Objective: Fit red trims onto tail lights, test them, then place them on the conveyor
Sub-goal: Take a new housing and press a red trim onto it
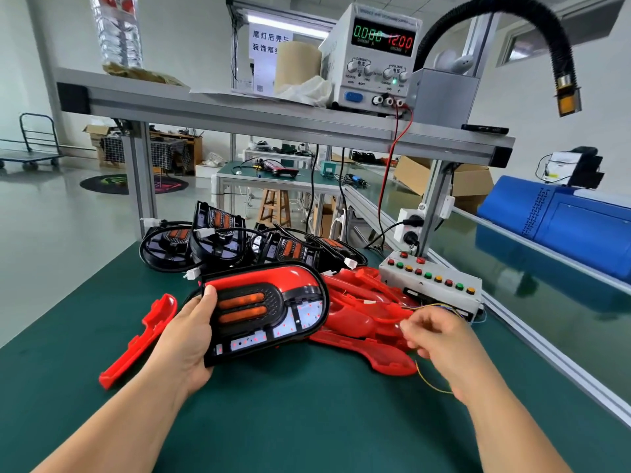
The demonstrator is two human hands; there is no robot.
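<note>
A loose red trim [136, 339] lies on the green mat [307, 421] at the left. Beside it the left hand [186, 339] grips the edge of a tail light [269, 312] with its red surround fitted, tilted up off the mat. To its right sits a heap of red trims [362, 312], over which the right hand [440, 336] pinches thin wires [437, 389] leading from the button box [433, 281].

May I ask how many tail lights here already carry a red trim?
1: the tail light in the left hand. The black pile behind shows none, though parts are hidden.
</note>
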